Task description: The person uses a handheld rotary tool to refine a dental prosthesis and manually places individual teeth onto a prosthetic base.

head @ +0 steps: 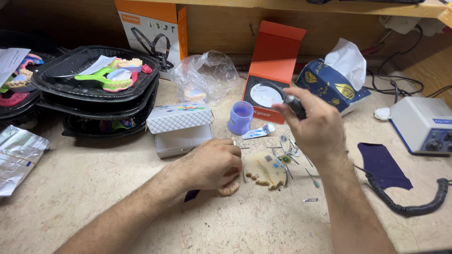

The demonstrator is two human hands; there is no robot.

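Right grip: the right hand was raised above the worktop, fingers closed round a dark metal rotary handpiece.
Left grip: the left hand rested on the worktop, fingers curled shut over a pale dental cast, only the lower edge of which showed beneath the palm; a thin bur protruded at the fingertips.
Second cast: a cream plaster jaw model lay just beside the left hand, to its right.
Loose burs: several small metal burs were scattered round the model, below the raised hand.
Handpiece cable: a coiled black cord ran along the worktop towards the grey control unit at the right edge.
Cloth: a dark purple cloth lay between cord and control unit.
Behind the hands: a lilac cup, an open orange box, a blue tissue box, a white quilted box and a clear plastic bag.
Far left: stacked black trays held coloured impression trays and casts.
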